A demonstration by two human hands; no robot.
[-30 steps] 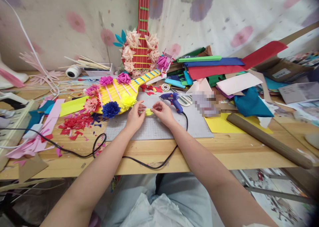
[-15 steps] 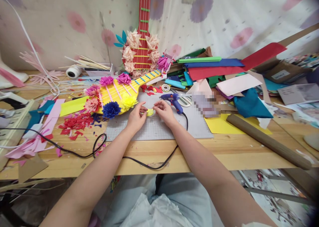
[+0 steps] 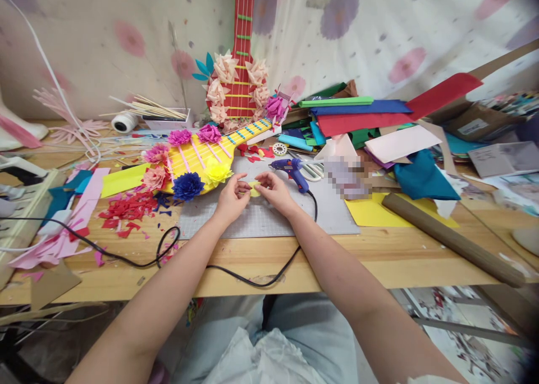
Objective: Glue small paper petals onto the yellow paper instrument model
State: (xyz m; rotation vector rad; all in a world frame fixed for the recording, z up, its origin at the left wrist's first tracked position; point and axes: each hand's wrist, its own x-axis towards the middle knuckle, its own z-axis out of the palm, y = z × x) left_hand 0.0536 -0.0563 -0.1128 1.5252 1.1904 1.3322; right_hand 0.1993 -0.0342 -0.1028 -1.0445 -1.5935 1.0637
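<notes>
Between my fingertips is a small yellow paper piece (image 3: 254,190), partly hidden by the fingers. My left hand (image 3: 233,199) pinches its left side, and my right hand (image 3: 274,193) grips its right side. Both hands are over a grey cutting mat (image 3: 269,221). Just left of them lies a yellow paper guitar (image 3: 191,158) with several paper flowers on it, among them a yellow flower (image 3: 218,171) and a dark blue flower (image 3: 188,186). A blue glue gun (image 3: 292,172) rests on the mat right behind my right hand.
A black cord (image 3: 261,283) loops along the table's front. Red paper scraps (image 3: 128,207) lie at left. A red paper guitar (image 3: 241,95) stands at the back. Coloured sheets (image 3: 362,112) are piled back right, with a brown roll (image 3: 450,238) in front and scissors (image 3: 312,172) near the glue gun.
My right hand has shifted slightly left, closer to my left hand, and its fingers now cover more of the yellow paper piece. The guitars and the glue gun stay put.
</notes>
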